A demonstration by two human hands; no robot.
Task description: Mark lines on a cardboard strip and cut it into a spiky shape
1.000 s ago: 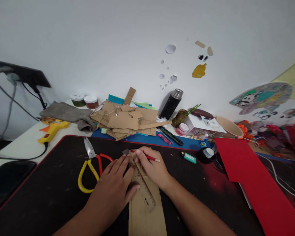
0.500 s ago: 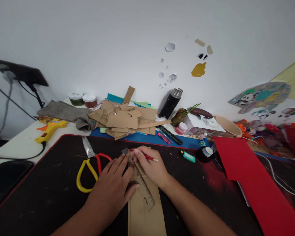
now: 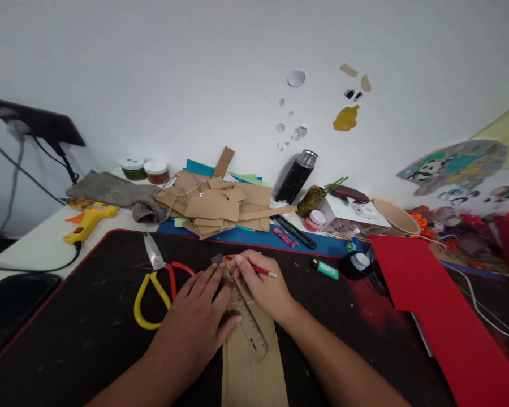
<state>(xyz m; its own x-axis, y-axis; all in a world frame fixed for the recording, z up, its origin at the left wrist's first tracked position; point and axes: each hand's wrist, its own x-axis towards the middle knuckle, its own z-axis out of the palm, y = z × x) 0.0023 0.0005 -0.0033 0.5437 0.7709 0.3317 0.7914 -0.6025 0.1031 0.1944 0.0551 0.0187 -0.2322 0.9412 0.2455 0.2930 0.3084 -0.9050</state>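
A strip of brown cardboard [image 3: 254, 381] lies lengthwise on the dark mat in front of me, with a clear ruler [image 3: 251, 333] set slantwise across it. Fingers stretched out, my left hand [image 3: 197, 316] presses flat over the ruler's upper left part and the cardboard's left edge. My right hand [image 3: 265, 285] is closed around a red pencil [image 3: 264, 272], resting at the upper part of the strip beside the ruler. The pencil's writing tip is hard to make out. Scissors [image 3: 163, 280] with yellow and red handles lie spread just left of my left hand.
Behind the mat sits a pile of cardboard scraps [image 3: 214, 206], with a black flask [image 3: 297, 178] to its right. A yellow glue gun [image 3: 87, 223] lies on the left, a green-and-white eraser [image 3: 326, 269] on the right. Red card [image 3: 441, 305] covers the right side.
The view has shifted very slightly. Both hands, the ruler and the pencil keep nearly the same places on the cardboard.
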